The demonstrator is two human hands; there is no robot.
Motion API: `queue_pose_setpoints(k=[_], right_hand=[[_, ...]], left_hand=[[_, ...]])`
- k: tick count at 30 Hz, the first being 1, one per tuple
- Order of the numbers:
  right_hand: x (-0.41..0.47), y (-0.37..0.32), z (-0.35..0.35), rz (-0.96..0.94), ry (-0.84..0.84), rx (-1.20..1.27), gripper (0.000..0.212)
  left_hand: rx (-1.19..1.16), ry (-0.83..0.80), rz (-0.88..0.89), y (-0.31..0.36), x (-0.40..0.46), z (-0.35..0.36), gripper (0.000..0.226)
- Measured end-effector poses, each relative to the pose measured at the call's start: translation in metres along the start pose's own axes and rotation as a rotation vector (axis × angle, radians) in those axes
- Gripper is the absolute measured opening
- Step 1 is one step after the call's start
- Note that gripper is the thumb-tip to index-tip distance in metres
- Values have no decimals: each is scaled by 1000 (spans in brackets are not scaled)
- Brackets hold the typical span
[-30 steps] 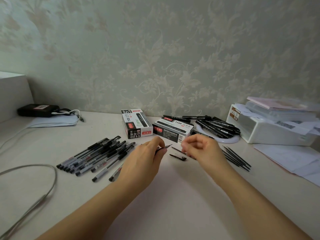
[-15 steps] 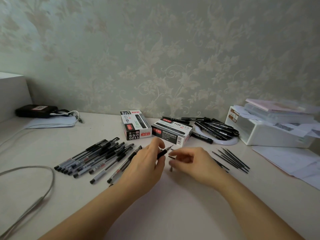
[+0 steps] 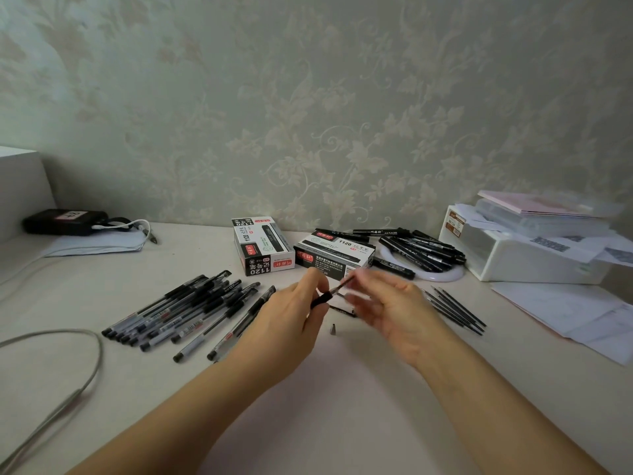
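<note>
The left hand (image 3: pixel 287 320) has its fingers (image 3: pixel 313 279) curled narrowly around a gel pen (image 3: pixel 323 299), pinching it at the black grip just above the surface (image 3: pixel 342 406). The pen's thin refill (image 3: pixel 342 285) sticks out towards the right hand (image 3: pixel 394 310). That hand's fingers (image 3: pixel 363 296) are blurred at the refill's end, so I cannot tell whether they grip it. A small metal tip cone (image 3: pixel 333 329) stands on the surface just below the pen. A row of gel pens (image 3: pixel 191 310) lies to the left, loose refills (image 3: pixel 455 310) to the right and two marker boxes (image 3: pixel 263 246) behind.
</note>
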State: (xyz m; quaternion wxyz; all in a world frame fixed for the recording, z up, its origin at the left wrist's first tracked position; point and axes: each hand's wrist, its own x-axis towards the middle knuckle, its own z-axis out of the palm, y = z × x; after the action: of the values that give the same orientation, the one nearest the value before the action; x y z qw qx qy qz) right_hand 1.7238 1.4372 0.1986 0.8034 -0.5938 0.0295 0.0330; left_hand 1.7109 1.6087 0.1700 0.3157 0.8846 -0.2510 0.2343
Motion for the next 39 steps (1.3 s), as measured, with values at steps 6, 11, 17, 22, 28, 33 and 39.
queue_pose_setpoints(k=[6,11,17,22,28,33,39], right_hand=[[20,-22,-49,-471,587,-51,14],[31,6,-49,-506,296,-1075,23],[33,24,-36,-604,238,-1288,13],[33,26,-35,-589,236,-1332,7],[34,25,-35,-677,234,-1313,13],[31,23,-33,-722,234,-1318,9],[31,22,-33,-705,217,-1311,9]], left_hand=[[150,73,-166,-26,9,-18,17],[200,45,-317,-39,12,-33,14],[291,93,-420,-54,13,-56,12],[252,-20,-469,-60,11,-62,13],[289,-94,-437,-60,9,-59,11],[338,-205,-450,-59,11,-60,12],[424,-200,-433,-61,8,-57,15]])
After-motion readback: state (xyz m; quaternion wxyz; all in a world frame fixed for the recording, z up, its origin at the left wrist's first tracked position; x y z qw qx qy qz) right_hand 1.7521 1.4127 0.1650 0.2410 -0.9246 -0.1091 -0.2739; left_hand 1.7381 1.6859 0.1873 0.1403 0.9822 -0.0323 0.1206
